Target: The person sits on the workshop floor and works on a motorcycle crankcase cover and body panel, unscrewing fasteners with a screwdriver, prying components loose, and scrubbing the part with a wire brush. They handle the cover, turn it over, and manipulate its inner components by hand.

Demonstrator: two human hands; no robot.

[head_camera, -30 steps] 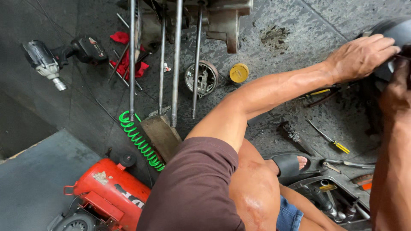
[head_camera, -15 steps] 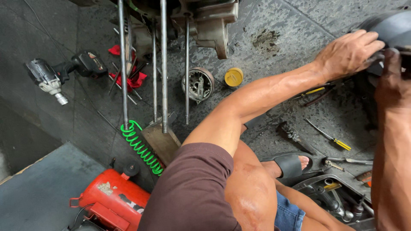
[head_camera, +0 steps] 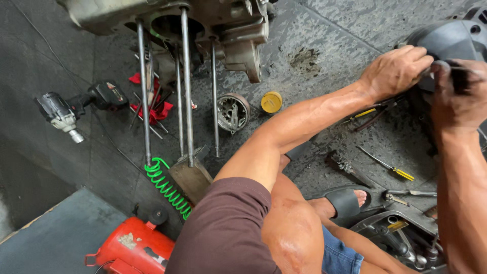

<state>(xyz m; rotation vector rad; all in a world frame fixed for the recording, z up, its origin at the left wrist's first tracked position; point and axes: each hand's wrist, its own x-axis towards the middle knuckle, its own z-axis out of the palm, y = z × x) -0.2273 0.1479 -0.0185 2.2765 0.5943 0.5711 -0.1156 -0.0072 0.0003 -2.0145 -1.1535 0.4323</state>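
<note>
Both hands grip a dark engine cover (head_camera: 449, 38): the left hand (head_camera: 395, 71) clasps its near edge, the right hand (head_camera: 456, 96) closes beside it. A yellow-handled screwdriver (head_camera: 388, 165) lies on the floor below.

View has tilted and shifted: long steel studs (head_camera: 183, 86) of the grey metal engine case (head_camera: 167, 15) now sit further left, upper frame. Left hand (head_camera: 398, 71) dropped slightly, fingers over the dark rounded plastic cover (head_camera: 446, 38) at upper right. Right hand (head_camera: 459, 94) has come further into frame, beside it. Red compressor tank (head_camera: 134, 248) slid lower.

Cap (head_camera: 271, 101) right of clutch drum (head_camera: 233, 112) (touching?)
</note>
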